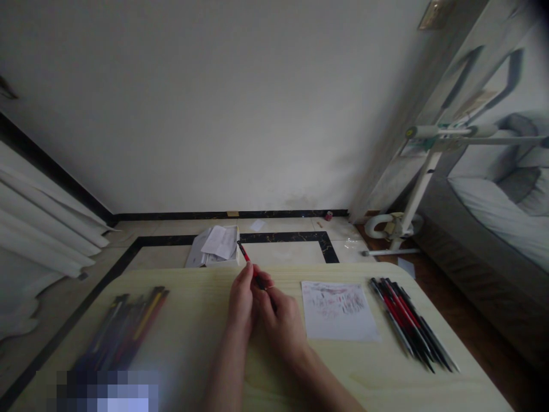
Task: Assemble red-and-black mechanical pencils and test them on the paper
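Observation:
A slim red and black pen points up and away from me above the middle of the table. My left hand is closed around its body, thumb along the side. My right hand grips the lower end, its fingers folded close against the left hand and partly hiding the pen. To the right of my hands lies a white sheet of paper with dark and reddish scribbles. Beyond it rests a bunch of red, black and grey pens. On the left is another group of pens, blurred.
The pale wooden table has rounded far corners. Behind it, a box of papers stands on the tiled floor near the wall. A white exercise frame and a grey sofa are at the right, a white curtain at the left.

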A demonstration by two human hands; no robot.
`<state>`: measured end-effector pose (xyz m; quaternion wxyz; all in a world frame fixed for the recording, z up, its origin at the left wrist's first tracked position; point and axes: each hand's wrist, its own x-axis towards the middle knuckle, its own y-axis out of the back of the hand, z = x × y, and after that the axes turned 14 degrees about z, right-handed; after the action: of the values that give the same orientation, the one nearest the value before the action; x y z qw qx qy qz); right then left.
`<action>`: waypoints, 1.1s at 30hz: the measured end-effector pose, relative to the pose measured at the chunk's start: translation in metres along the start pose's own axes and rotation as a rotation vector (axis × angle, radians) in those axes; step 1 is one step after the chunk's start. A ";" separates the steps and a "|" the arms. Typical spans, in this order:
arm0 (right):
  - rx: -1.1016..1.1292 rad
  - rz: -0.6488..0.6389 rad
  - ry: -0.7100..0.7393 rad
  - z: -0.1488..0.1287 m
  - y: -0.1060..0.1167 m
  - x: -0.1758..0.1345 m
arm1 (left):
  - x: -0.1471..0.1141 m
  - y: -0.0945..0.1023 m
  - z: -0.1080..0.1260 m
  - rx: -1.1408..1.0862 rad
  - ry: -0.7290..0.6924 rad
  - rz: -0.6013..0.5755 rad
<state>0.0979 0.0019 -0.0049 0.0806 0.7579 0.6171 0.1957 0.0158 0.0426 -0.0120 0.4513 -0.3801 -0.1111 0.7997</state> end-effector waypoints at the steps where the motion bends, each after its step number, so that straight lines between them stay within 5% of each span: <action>1: 0.006 0.001 0.003 0.000 0.000 0.000 | 0.001 0.000 0.000 0.002 -0.004 0.002; 22: -0.074 -0.033 0.006 0.004 -0.002 0.000 | -0.001 -0.002 0.002 -0.078 0.085 0.022; 33: -0.036 -0.017 0.028 0.004 -0.002 0.000 | 0.000 -0.003 0.003 -0.005 -0.008 0.000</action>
<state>0.0977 0.0033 -0.0094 0.0872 0.7482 0.6209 0.2169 0.0150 0.0446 -0.0082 0.4499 -0.3779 -0.1149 0.8010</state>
